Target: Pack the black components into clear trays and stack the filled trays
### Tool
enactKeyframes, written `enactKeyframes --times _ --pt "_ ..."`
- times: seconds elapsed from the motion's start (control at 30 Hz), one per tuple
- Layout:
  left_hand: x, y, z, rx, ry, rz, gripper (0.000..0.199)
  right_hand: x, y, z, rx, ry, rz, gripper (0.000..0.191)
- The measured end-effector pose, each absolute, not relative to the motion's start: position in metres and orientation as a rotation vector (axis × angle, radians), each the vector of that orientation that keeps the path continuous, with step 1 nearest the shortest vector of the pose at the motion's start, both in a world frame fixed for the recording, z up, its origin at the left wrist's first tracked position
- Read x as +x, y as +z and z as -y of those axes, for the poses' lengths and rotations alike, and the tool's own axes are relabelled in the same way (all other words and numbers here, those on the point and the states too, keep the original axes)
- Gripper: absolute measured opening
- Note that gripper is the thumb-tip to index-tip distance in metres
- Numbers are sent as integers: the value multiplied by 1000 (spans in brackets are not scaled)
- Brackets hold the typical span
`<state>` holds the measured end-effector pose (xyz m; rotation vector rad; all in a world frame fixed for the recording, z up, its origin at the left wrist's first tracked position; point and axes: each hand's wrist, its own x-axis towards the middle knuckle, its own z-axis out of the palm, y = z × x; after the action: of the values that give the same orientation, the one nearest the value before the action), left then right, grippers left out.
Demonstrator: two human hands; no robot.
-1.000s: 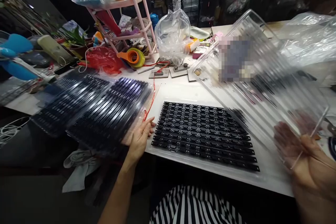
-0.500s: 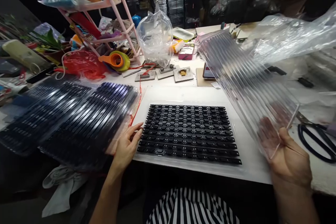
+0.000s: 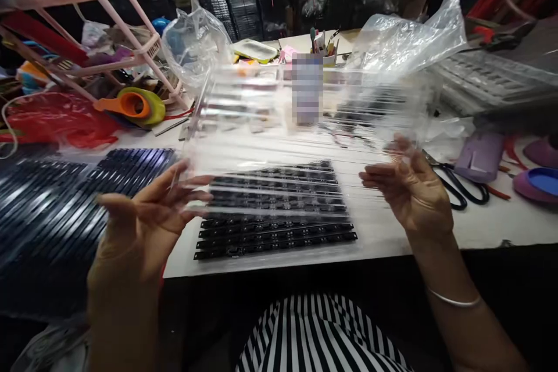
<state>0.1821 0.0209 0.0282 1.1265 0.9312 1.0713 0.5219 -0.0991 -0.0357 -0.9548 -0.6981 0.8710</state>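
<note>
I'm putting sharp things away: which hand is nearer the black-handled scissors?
Right. The right hand is just left of the scissors; the left hand is much farther left, beyond the black strips.

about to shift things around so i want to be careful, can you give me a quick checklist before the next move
1. Right hand on the clear ribbed plastic tray: ok, holding its right end.
2. Left hand gripping firmly: cannot tell; fingers are at the left end, thumb spread away, edge blurred.
3. Black circuit-board strips lying in rows: ok for the near rows; farther ones show only through the tray.
4. Gap between tray and strips: cannot tell; they overlap in this view.
5. Scissors handles outside the tray's outline: ok, right of the right hand.
</note>
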Motion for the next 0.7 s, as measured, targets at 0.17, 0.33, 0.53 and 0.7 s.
enactKeyframes --times 0.17,0.33,0.53,0.7 --pt "191 27 -17 1193 968 -1005 48 525 -21 95 -978 864 778 43" --pt "185 19 -13 1249 1117 -944 27 528 -18 96 -1048 979 855 35" --pt "167 16 -11 1289 1074 -950 27 523 -21 104 -1179 1093 919 47" --pt "155 7 -10 1313 1069 -988 29 521 -26 104 -1230 1073 880 51"
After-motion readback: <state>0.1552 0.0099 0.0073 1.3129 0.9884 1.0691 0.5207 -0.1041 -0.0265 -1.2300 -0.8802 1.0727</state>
